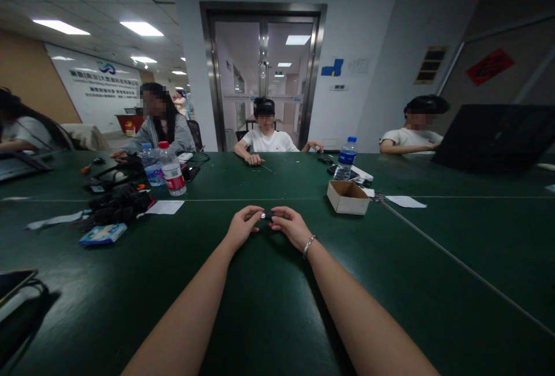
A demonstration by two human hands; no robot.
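My left hand [243,229] and my right hand [292,227] meet over the middle of the green table [264,295]. Between their fingertips is a small black USB flash drive [269,216], judging by its bright metal end. My left fingers pinch the metal end, while my right thumb and fingers grip the dark body. Fingers cover part of it, so I cannot tell whether it is one piece or two. A bracelet [309,246] circles my right wrist. To the right of my hands stands an open cardboard box [348,205].
Two bottles [172,170] [152,166], a tangle of black gear [115,205] and a blue-white packet [103,235] lie left. Behind the box stands a blue-capped bottle [346,159]. A large black screen [498,139] is far right. Several people sit around the table.
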